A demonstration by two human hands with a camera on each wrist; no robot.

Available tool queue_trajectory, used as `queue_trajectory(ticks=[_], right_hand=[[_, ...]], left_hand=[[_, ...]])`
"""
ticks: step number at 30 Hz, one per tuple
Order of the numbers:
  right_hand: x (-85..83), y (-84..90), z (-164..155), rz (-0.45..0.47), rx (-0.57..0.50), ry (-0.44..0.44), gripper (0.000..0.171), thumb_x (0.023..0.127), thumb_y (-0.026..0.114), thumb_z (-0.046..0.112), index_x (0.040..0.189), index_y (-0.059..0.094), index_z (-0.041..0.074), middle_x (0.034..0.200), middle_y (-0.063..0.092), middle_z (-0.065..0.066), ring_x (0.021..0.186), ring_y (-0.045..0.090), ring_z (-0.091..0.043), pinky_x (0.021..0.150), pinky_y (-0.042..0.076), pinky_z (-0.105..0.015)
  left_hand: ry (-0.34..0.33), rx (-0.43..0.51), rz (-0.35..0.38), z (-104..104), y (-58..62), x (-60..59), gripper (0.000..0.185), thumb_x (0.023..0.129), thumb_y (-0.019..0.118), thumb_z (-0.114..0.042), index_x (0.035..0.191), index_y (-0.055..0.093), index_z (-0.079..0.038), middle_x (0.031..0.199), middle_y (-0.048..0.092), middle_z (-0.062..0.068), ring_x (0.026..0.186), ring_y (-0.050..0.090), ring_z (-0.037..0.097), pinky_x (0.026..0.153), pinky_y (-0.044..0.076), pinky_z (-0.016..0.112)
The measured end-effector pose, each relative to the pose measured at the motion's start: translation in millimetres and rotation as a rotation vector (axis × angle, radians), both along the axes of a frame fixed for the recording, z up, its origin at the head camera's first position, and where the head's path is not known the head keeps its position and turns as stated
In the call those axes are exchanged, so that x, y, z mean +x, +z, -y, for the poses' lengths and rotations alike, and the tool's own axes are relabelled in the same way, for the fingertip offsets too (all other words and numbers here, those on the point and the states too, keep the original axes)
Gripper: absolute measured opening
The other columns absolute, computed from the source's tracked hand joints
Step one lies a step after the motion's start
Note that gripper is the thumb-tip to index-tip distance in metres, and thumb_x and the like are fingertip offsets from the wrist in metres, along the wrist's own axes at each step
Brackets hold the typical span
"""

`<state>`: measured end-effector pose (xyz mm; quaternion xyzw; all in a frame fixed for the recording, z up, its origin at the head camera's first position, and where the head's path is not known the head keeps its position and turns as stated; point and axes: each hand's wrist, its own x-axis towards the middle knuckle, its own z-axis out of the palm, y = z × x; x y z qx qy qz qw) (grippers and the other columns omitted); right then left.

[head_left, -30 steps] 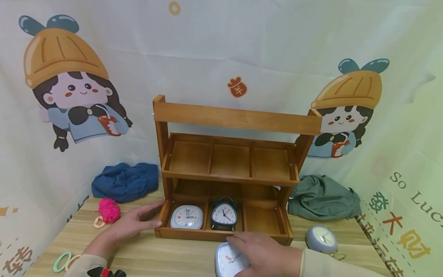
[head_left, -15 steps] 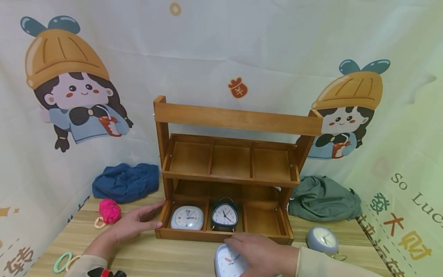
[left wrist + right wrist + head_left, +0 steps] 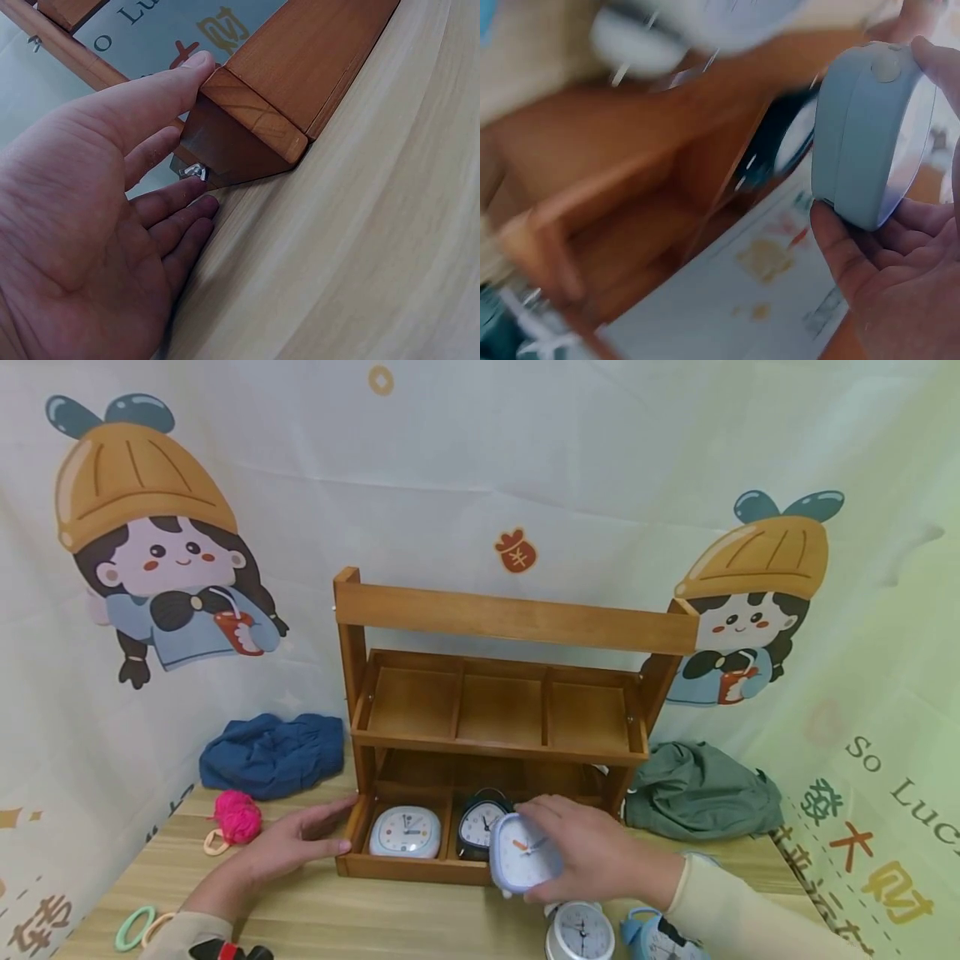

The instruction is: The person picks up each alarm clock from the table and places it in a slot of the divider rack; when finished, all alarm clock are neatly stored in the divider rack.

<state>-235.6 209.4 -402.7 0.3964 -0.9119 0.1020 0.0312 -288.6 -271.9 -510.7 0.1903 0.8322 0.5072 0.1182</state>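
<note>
My right hand (image 3: 600, 852) holds a pale blue, rounded-square alarm clock (image 3: 525, 864) by its edges, raised before the right part of a wooden rack (image 3: 517, 618). In the right wrist view, fingers and thumb span the clock's body (image 3: 855, 142). A white clock (image 3: 405, 832) occupies the left lower compartment, a black alarm clock (image 3: 474, 831) the middle one; the held clock partly covers the black one. My left hand (image 3: 288, 842) touches the rack's lower left end. The left wrist view shows its thumb at the corner and loosely bent fingers beside a wing nut (image 3: 195, 171).
A white round clock (image 3: 580, 932) and a blue clock (image 3: 663, 941) stand at the front right. Blue cloth (image 3: 272, 756), pink yarn (image 3: 237, 817) and rings (image 3: 135, 928) lie left. Green cloth (image 3: 701, 792) lies right. The rack's upper tray (image 3: 501, 706) has three compartments.
My right hand has raised the pale blue clock from the front of the table toward the rack's lower right. The white and blue clocks have come into sight. My left hand stays put.
</note>
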Motion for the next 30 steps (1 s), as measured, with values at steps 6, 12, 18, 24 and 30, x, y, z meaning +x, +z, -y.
queue_trajectory(ticks=[6,12,18,24,30], right_hand=[[-31.0,-5.4,-28.1,-0.029,-0.012,-0.1,0.098,0.082,0.095,0.057,0.153,0.059,0.0,0.143,0.068,-0.013,0.123,0.068,-0.026,0.099,0.061,-0.048],[-44.5,-18.3,-46.0,-0.048,0.015,-0.141,0.098,0.081,0.095,0.056,0.152,0.06,-0.002,0.142,0.069,-0.017,0.12,0.07,-0.03,0.096,0.062,-0.048],[-51.4,-24.6,-52.5,-0.041,0.041,-0.157,0.097,0.08,0.097,0.053,0.149,0.061,-0.003,0.14,0.069,-0.019,0.115,0.07,-0.03,0.092,0.062,-0.048],[-55.4,-35.6,-53.4,-0.036,0.09,-0.161,0.094,0.078,0.097,0.051,0.147,0.062,-0.003,0.138,0.069,-0.019,0.116,0.071,-0.032,0.095,0.062,-0.049],[-58.2,-42.8,-53.7,0.01,0.059,-0.155,0.095,0.08,0.096,0.051,0.148,0.061,-0.005,0.138,0.07,-0.02,0.117,0.071,-0.035,0.097,0.061,-0.052]], left_hand=[[0.0,0.013,0.011,-0.1,-0.9,-0.4,0.075,0.107,0.077,-0.03,0.171,0.044,-0.007,0.176,0.038,0.021,0.164,0.03,0.049,0.116,0.038,0.019],[0.005,-0.008,-0.001,-1.2,-0.1,0.6,0.075,0.107,0.077,-0.031,0.171,0.045,-0.008,0.176,0.039,0.02,0.163,0.031,0.049,0.123,0.038,0.034],[-0.012,0.004,-0.025,-2.0,0.3,1.8,0.074,0.107,0.077,-0.028,0.17,0.045,-0.006,0.175,0.04,0.022,0.163,0.032,0.05,0.122,0.039,0.031],[0.002,-0.013,-0.023,-1.4,-0.9,0.4,0.074,0.107,0.077,-0.03,0.17,0.046,-0.007,0.175,0.041,0.021,0.163,0.033,0.049,0.12,0.039,0.028],[0.001,-0.022,-0.028,-2.6,0.7,0.4,0.074,0.107,0.076,-0.031,0.17,0.045,-0.006,0.175,0.041,0.022,0.162,0.033,0.049,0.122,0.04,0.032]])
